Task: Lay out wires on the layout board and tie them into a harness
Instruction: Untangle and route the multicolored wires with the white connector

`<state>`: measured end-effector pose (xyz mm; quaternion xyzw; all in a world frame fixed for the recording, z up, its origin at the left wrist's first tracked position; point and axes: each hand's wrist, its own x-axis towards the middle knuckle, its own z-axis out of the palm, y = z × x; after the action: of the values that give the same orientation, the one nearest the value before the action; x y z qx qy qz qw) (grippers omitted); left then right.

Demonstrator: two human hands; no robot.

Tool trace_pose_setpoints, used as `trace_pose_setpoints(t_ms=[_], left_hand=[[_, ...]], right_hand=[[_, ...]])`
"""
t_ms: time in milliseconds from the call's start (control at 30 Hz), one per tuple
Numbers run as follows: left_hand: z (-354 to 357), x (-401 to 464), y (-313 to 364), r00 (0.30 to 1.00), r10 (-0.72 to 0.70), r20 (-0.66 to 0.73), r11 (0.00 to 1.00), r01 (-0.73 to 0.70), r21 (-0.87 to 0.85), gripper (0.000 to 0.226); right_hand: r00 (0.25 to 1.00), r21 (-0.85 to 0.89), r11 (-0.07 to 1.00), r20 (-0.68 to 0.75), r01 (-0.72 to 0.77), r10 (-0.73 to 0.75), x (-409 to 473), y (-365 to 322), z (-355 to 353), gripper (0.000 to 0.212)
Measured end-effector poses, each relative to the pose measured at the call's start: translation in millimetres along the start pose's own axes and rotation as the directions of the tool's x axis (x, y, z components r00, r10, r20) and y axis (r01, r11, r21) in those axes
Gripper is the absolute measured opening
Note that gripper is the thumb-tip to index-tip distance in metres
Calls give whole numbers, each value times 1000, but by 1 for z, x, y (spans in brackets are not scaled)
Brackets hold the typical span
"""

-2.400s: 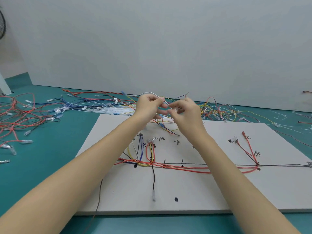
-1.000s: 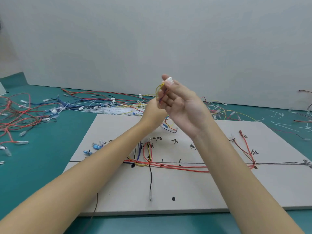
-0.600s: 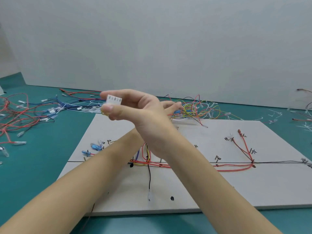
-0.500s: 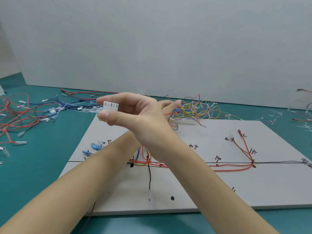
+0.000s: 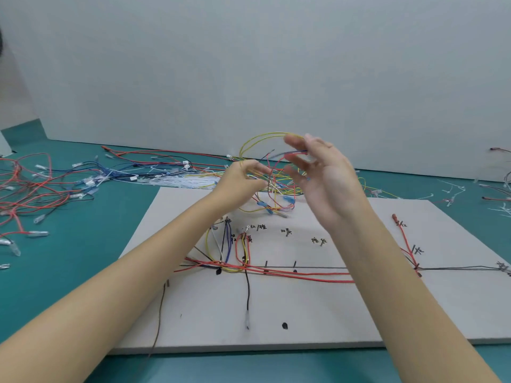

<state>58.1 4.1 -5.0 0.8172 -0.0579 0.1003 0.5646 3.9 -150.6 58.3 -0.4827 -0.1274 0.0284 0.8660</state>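
The white layout board (image 5: 304, 313) lies on the teal table. Red wires (image 5: 304, 275) run along its drawn line, and yellow and blue loops (image 5: 221, 244) and a black wire (image 5: 247, 294) branch off at the left. Above the board's far edge my left hand (image 5: 243, 181) pinches a tangled bundle of yellow, red and blue wires (image 5: 276, 189). My right hand (image 5: 323, 175) is raised beside it, palm toward me and fingers spread. A yellow loop (image 5: 262, 136) of the bundle arches up to its fingertips, and thin wires pass among the fingers.
A heap of loose red, blue and black wires (image 5: 41, 189) with terminals covers the table at the left. A sheaf of white cable ties (image 5: 188, 181) lies behind the board. Scattered ties (image 5: 453, 189) lie at the far right. A grey wall stands close behind.
My right hand held a white connector out to the left across my left arm; it has swung back right with fingers spread, and the connector is out of sight. The tangled bundle is now lifted.
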Motion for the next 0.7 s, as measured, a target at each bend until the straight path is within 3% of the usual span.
trace_pose_setpoints(t_ms=[67, 100, 267, 367, 467, 533, 600, 700], left_hand=[[-3, -12, 14, 1000, 16, 25, 1000, -16, -3, 37], [-4, -18, 21, 998, 31, 57, 999, -30, -9, 44], [-10, -33, 30, 916, -42, 399, 999, 49, -7, 50], [-5, -32, 21, 952, -34, 304, 995, 5, 98, 21], [-5, -29, 15, 998, -38, 54, 991, 31, 133, 36], [-9, -28, 16, 991, -116, -62, 993, 117, 24, 40], [-13, -31, 17, 978, -202, -46, 973, 196, -121, 49], [-15, -37, 17, 961, -261, 91, 920, 276, -279, 55]], right_hand=[[999, 27, 999, -8, -34, 35, 4, -4, -8, 2], [999, 59, 997, 0, -51, 51, 5, -4, -10, 7], [998, 149, 987, 43, -53, 47, 5, 1, -8, 3], [994, 60, 996, 95, -60, 54, 6, 2, -4, 13], [986, -79, 991, 118, -105, 114, 7, 1, -9, 22], [989, -292, 947, 17, -135, 146, 10, 1, -17, 24], [984, -514, 839, -96, -176, 148, 14, 6, -29, 20], [971, -706, 667, -198, -238, 137, 22, 18, -45, 17]])
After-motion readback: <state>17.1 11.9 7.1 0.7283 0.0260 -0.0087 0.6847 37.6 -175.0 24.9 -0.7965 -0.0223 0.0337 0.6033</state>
